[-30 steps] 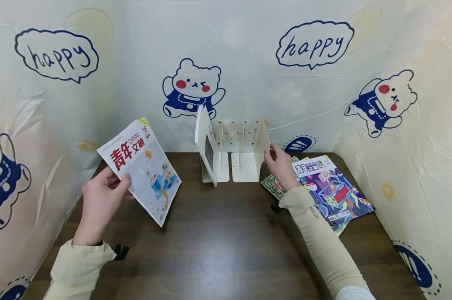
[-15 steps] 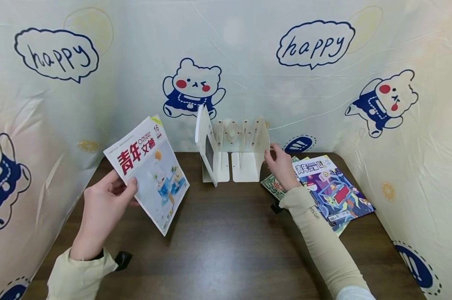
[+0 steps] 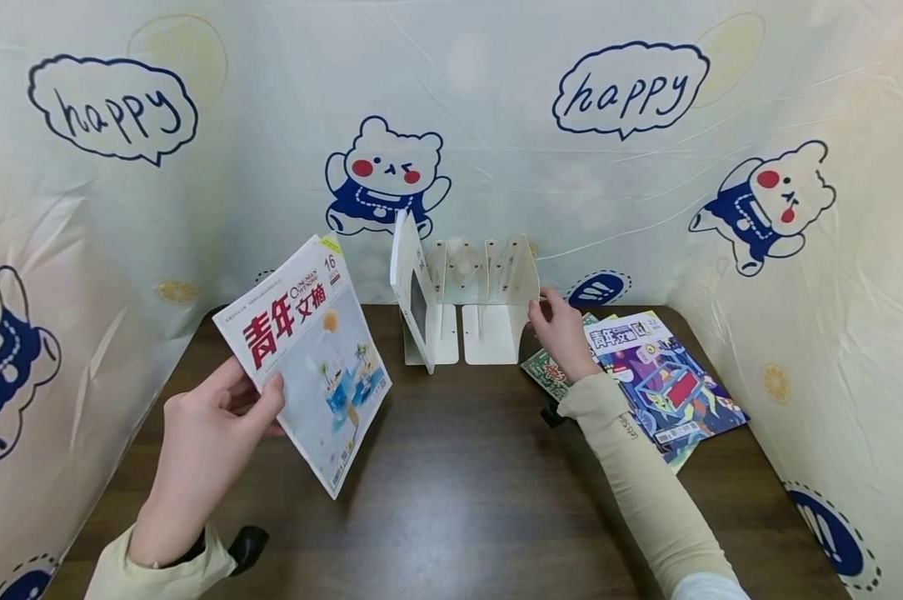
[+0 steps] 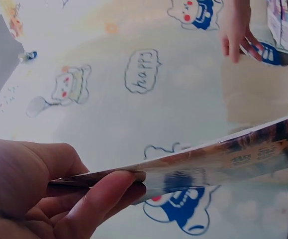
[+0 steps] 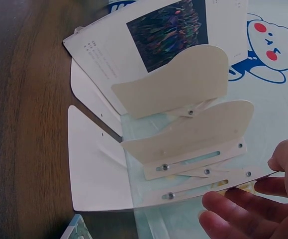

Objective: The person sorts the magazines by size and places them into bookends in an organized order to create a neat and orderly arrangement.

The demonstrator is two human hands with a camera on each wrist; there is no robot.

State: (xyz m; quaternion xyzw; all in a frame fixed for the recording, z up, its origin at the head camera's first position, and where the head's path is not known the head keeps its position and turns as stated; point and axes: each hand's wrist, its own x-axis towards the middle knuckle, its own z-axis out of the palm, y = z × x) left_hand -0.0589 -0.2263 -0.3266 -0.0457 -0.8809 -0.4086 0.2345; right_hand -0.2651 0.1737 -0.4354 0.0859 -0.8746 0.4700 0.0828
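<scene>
My left hand (image 3: 212,446) grips a white-covered magazine (image 3: 324,358) by its left edge, thumb on the cover and fingers behind. The magazine is tilted above the table at the left. In the left wrist view, the magazine (image 4: 223,159) is seen nearly edge-on and bends slightly. At the back centre stands a white expandable bookend (image 3: 491,337) with upright dividers and slotted rails. A white book (image 3: 409,283) leans upright in its left end. My right hand (image 3: 564,333) pinches the edge of the bookend's right panel; the right wrist view shows thumb and fingers (image 5: 243,214) on either side of it.
Several magazines (image 3: 669,383) lie in a loose pile at the right, partly under the right forearm. The dark wooden table (image 3: 436,492) is walled by a printed curtain (image 3: 496,167) at the back and sides.
My left hand has brought the magazine to the right and nearer to me. The right hand stays on the bookend's panel, and the bookend has not moved.
</scene>
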